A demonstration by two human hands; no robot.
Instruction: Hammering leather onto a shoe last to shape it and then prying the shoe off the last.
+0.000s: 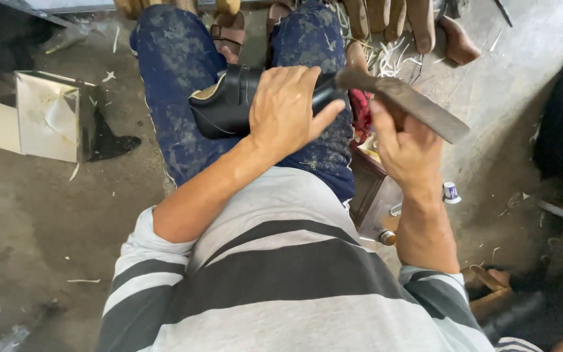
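Seen from above, looking down a grey-and-white striped shirt (281,274) to a lap in mottled dark blue trousers (184,85). Resting across the thighs, a black leather shoe (226,104), smooth and slightly glossy, with a pale tan lining showing at its opening and a buckled strap over the top. Left hand (288,107) laid over the shoe's middle, fingers (294,81) curled down and clamped around it, thumb stretched toward the right. Right hand (406,146) just beside it, fingers closed tight around the handle of a long flat tool (402,101), dark, worn and rusty-looking, blurred (edge hard to make out), its near end meeting the shoe by the left hand, its broad end angled away to the right. Beneath everything, a rough grey concrete floor (40,215) littered with thin pale shavings. To the left, a shiny folded sheet of metal (50,117) standing on the floor. At the top edge, a row of tan and brown shoe soles and wooden shoe forms (399,19), with a heap of curly white shavings (392,62) below them. Near the right forearm, a small white-capped bottle (450,192) and the corner of a dark wooden box (367,176). Lower right, brown leather pieces (487,287), dim and indistinct.
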